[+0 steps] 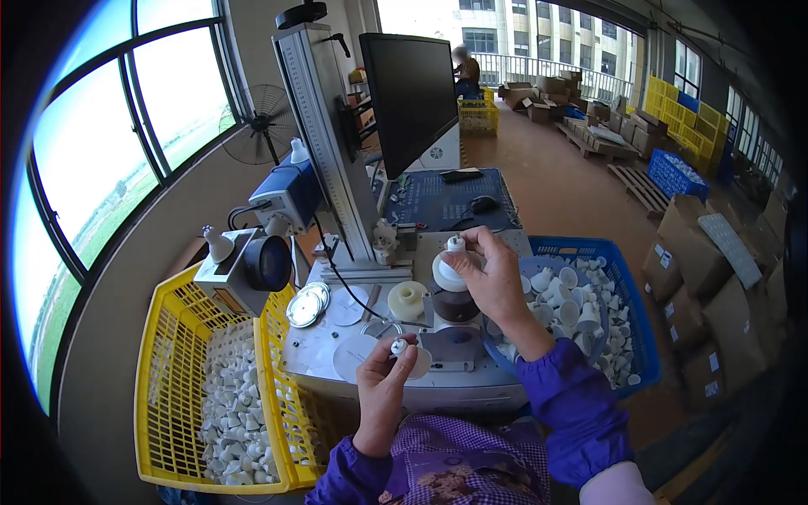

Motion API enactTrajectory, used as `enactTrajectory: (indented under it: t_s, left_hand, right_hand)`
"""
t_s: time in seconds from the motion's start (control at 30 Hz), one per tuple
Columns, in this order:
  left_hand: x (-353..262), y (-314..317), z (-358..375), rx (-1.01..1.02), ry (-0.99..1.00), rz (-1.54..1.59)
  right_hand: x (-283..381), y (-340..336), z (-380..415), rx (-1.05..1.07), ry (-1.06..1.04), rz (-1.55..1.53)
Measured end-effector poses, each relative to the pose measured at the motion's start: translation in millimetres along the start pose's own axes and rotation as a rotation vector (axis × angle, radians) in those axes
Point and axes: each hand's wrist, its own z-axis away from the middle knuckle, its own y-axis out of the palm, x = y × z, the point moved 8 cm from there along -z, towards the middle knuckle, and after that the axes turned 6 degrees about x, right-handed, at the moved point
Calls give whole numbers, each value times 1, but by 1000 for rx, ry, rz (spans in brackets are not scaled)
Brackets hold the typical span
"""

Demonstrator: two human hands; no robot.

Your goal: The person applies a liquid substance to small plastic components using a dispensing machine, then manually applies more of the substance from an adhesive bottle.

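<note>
My left hand (384, 385) is closed round a small white bulb housing (399, 346), with its metal-tipped end up, low over the front of the worktable. My right hand (498, 284) pinches another white bulb housing (455, 244) right at the top of a round white holder (443, 271), which sits on a dark cylinder (455, 306). Left of that holder stands a cream-coloured plastic ring (407, 300). White discs lie on the worktable (307, 358) under and beside my left hand.
A yellow crate (263, 396) of white housings stands at left. At right, a blue crate (644, 337) holds more, with a tub of housings (572, 307) over it. A black lens (268, 263), metal column (324, 151) and monitor (410, 97) rise ahead. A person (467, 71) sits far back.
</note>
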Motion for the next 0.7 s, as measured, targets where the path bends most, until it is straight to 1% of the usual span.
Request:
enactTrajectory:
  t_s: [0.07, 0.2, 0.27, 0.3, 0.4, 0.43, 0.5, 0.53, 0.6, 0.63, 0.7]
  left_hand:
    - [5, 1, 6, -5, -19, 15]
    - [11, 2, 16, -3, -45, 17]
    - [13, 4, 20, 5, -63, 3]
    - [13, 6, 22, 13, -65, 5]
    - [17, 16, 27, 49, -114, 11]
    - [20, 18, 30, 56, -134, 24]
    - [28, 18, 37, 69, -166, 33]
    - [32, 16, 41, 65, -172, 17]
    - [41, 15, 47, 59, -182, 17]
    - [47, 14, 50, 56, -220, 33]
    - [56, 14, 55, 53, -262, 48]
  right_hand:
    - [7, -3, 2, -53, -27, 60]
    - [1, -1, 2, -51, -16, 35]
    - [-5, 2, 1, 9, 33, -102]
    - [-5, 2, 0, 4, 35, -96]
    - [-1, 1, 1, -17, -34, -23]
    - [-3, 1, 0, 50, -8, -122]
    - [-4, -11, 2, 48, -70, -189]
    - [-10, -22, 2, 44, -61, -180]
    - [-31, -56, 3, 49, 51, -78]
    - [-43, -70, 6, 54, 55, -69]
    - [-87, -84, 14, 150, 230, 204]
